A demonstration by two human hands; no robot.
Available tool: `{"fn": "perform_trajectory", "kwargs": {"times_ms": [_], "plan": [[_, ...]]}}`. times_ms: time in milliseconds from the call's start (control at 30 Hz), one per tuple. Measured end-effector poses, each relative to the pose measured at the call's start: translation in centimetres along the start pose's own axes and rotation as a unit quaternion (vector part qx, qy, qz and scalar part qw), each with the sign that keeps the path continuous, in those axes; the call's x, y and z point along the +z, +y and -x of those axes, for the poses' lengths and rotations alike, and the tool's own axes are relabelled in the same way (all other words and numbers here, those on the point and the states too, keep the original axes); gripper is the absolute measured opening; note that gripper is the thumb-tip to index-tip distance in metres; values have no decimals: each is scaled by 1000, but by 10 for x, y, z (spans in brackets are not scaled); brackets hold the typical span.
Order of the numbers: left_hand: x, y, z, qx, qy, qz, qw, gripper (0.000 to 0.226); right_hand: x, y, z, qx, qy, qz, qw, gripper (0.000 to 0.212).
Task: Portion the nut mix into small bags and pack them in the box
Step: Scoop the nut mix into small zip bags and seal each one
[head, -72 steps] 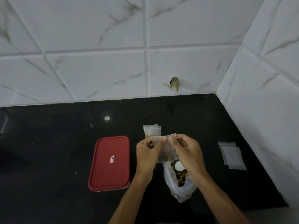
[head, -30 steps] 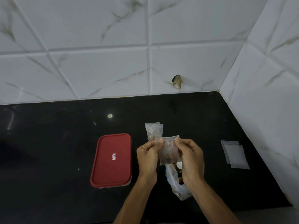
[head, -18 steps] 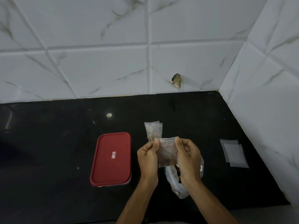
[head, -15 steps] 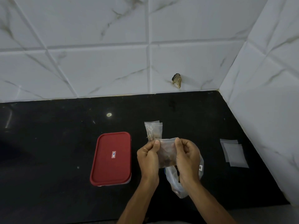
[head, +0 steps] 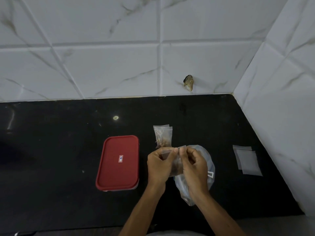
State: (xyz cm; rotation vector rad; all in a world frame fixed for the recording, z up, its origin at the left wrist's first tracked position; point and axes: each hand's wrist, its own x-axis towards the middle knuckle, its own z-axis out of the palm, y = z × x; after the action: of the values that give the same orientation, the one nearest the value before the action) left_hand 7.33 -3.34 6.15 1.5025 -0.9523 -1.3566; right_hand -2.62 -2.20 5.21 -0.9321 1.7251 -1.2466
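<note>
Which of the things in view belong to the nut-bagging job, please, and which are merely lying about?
Job in hand: small bag, pinched by left hand and right hand; large nut-mix bag; filled bags; empty bags; red-lidded box.
Just there: brown mark on wall tile; pale spot on counter.

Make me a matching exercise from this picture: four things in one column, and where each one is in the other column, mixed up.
Things
1. box
2. empty bags
3. filled bags
4. small bag

Places
A. pinched between left hand and right hand
B. left of the hands, red lid on
C. far right, near the side wall
D. on the counter, just beyond the hands

Pairs: 1-B, 2-C, 3-D, 4-A
</note>
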Motion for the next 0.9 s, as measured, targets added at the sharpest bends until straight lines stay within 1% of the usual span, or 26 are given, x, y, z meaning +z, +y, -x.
{"fn": "perform_trajectory", "kwargs": {"times_ms": [133,233,267,300,367,400,467,567,633,733,833,900], "plan": [[3,-5,2,43,10,-38,998,5,3,7,3,-2,-2,2,1000,15],[6,-9,4,59,15,-54,997,9,6,7,4,-6,13,30,999,19],[7,-10,4,58,20,-44,997,7,6,6,3,1,14,49,999,21],[7,-11,5,52,29,-25,998,5,7,4,2,9,18,45,999,20],[4,-9,4,37,50,12,998,2,8,6,-2,7,19,12,1000,12],[2,-9,3,35,52,22,998,4,8,8,-5,-2,20,1,1000,14],[-2,-8,0,27,40,41,998,10,6,11,-8,-10,19,-2,1000,20],[-7,-7,-4,2,37,80,996,16,4,17,-11,7,15,-13,1000,28],[-8,-10,-6,13,34,62,997,16,4,20,-13,12,24,-5,1000,26],[-8,-14,-7,52,29,15,998,16,7,22,-15,19,36,0,999,22],[-14,-18,-13,24,-3,5,1000,11,9,20,-20,47,41,-22,998,28],[-19,-20,-23,7,-29,12,999,12,9,18,-25,50,32,-38,997,29]]}}
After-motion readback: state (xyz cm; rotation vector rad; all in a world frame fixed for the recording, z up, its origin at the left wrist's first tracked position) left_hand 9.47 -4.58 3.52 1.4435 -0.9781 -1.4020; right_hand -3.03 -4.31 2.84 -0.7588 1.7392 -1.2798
